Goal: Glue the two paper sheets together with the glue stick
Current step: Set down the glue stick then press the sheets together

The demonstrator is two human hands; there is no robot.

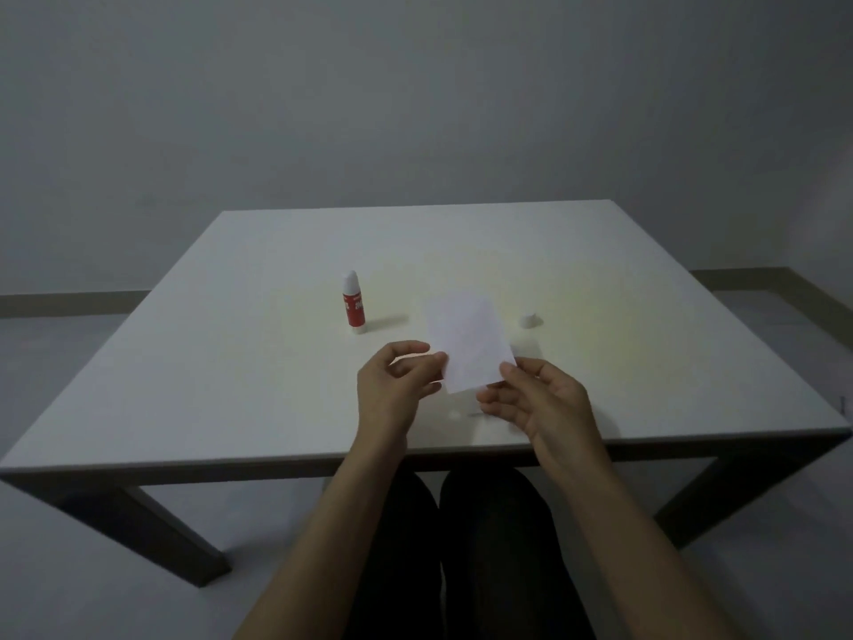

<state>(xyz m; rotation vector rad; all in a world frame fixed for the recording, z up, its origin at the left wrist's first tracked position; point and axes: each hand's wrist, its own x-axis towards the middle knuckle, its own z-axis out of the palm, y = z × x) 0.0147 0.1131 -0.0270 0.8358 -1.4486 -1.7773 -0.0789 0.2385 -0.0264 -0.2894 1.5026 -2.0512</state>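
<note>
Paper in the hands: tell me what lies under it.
Under the paper, held by both hands, only bare table and its shadow show. A second sheet cannot be told apart.

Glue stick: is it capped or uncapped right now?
Uncapped. The glue stick stands upright on the table with its white tip exposed, and its cap sits apart, right of the paper.

Bare forearms (no sleeves), dark trousers (489, 547) on legs

A white table (231, 362) bears an upright glue stick (354, 303) and its cap (529, 319).
</note>
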